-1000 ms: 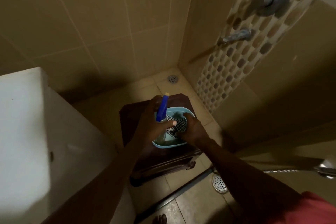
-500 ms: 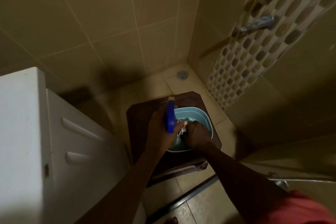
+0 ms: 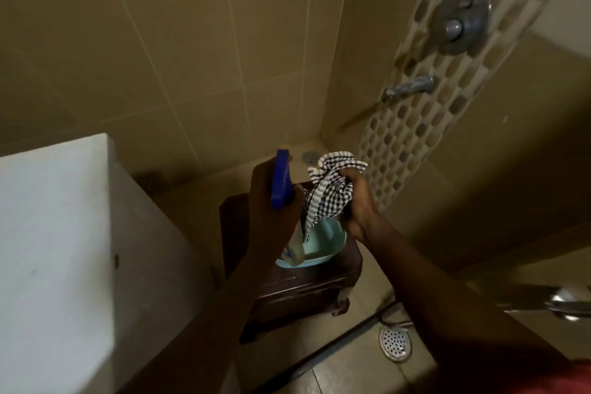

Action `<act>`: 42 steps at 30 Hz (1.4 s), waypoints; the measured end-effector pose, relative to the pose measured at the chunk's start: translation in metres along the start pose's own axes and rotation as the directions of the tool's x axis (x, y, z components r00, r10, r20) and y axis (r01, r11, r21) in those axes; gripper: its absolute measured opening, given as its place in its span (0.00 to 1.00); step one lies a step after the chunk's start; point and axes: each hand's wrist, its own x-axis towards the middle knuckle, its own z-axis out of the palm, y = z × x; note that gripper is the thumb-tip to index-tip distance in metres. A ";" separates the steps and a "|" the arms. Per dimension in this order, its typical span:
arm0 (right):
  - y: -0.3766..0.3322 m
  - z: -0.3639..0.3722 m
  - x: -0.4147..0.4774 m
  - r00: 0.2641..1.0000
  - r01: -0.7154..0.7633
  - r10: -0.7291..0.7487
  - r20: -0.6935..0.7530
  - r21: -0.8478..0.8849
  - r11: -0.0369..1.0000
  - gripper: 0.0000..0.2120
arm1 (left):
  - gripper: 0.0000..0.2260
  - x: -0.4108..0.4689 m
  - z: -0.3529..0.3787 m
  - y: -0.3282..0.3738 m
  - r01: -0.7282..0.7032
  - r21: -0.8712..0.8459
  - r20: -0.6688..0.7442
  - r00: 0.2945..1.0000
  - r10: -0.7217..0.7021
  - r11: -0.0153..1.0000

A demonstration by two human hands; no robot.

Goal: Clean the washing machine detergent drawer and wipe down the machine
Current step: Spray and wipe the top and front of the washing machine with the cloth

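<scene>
My left hand (image 3: 271,214) grips a spray bottle with a blue head (image 3: 280,179) and a clear body, held upright over a light blue basin (image 3: 332,241). My right hand (image 3: 358,201) grips a bunched black-and-white checked cloth (image 3: 329,189), lifted above the basin with its tail hanging down into it. The basin sits on a dark brown stool (image 3: 303,291). The white washing machine (image 3: 54,249) stands at the left; no detergent drawer shows in this view.
Beige tiled walls enclose a shower corner with a mixer valve (image 3: 460,21) and tap spout (image 3: 409,88) on the right wall. Floor drains lie at the far corner (image 3: 311,156) and near my right arm (image 3: 395,344). A shower hose handle (image 3: 566,301) pokes in at right.
My right hand has lifted the checked cloth out of the basin and up into the air. My left hand with the spray bottle stayed beside it. The camera tilted up.
</scene>
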 end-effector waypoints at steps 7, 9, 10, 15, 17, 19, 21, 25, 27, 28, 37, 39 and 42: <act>-0.013 -0.002 -0.075 0.983 -0.044 0.004 0.183 0.213 0.976 0.23 | 0.11 -0.049 -0.024 0.058 0.021 -0.035 -0.040 0.999 -0.023 0.999; -0.013 -0.003 -0.101 0.965 -0.108 0.050 0.258 0.215 0.971 0.25 | 0.08 -0.067 -0.036 0.075 0.023 -0.037 -0.051 0.998 -0.025 0.999; -0.013 -0.002 -0.114 0.953 -0.127 0.065 0.297 0.195 0.973 0.24 | 0.07 -0.076 -0.042 0.084 0.019 -0.039 -0.061 0.998 -0.022 0.999; -0.011 0.023 -0.172 0.906 -0.100 0.044 0.422 0.112 0.989 0.13 | 0.08 -0.116 -0.080 0.121 0.136 -0.125 -0.134 0.979 -0.153 0.983; -0.009 0.042 -0.193 0.909 -0.051 0.032 0.416 0.034 0.998 0.12 | 0.08 -0.131 -0.097 0.132 0.184 -0.163 -0.165 0.963 -0.211 0.969; -0.004 0.067 -0.220 0.917 0.007 -0.003 0.398 -0.008 1.000 0.07 | 0.08 -0.149 -0.121 0.143 0.209 -0.164 -0.188 0.953 -0.239 0.964; 0.003 0.088 -0.238 0.920 0.034 -0.040 0.391 0.022 0.999 0.11 | 0.08 -0.166 -0.142 0.150 0.254 -0.165 -0.178 0.943 -0.282 0.953; 0.032 0.126 -0.267 0.932 -0.011 -0.019 0.362 0.080 0.997 0.19 | 0.07 -0.202 -0.198 0.154 0.333 -0.125 -0.197 0.915 -0.352 0.935; 0.049 0.141 -0.278 0.940 -0.022 -0.033 0.339 0.156 0.988 0.20 | 0.08 -0.218 -0.226 0.152 0.349 -0.112 -0.209 0.907 -0.366 0.930; 0.058 0.147 -0.282 0.945 -0.022 -0.037 0.326 0.175 0.984 0.21 | 0.07 -0.225 -0.240 0.151 0.352 -0.102 -0.210 0.907 -0.366 0.931; 0.145 0.225 -0.346 0.920 -0.099 0.058 0.388 0.086 0.991 0.24 | 0.06 -0.292 -0.376 0.135 0.444 -0.117 -0.316 0.831 -0.458 0.888; 0.168 0.247 -0.368 0.874 -0.124 0.100 0.475 0.018 0.992 0.13 | 0.06 -0.314 -0.416 0.129 0.455 -0.137 -0.340 0.812 -0.474 0.880; 0.202 0.273 -0.395 0.867 -0.059 0.140 0.478 -0.181 0.982 0.12 | 0.06 -0.345 -0.469 0.124 0.484 -0.130 -0.363 0.789 -0.496 0.865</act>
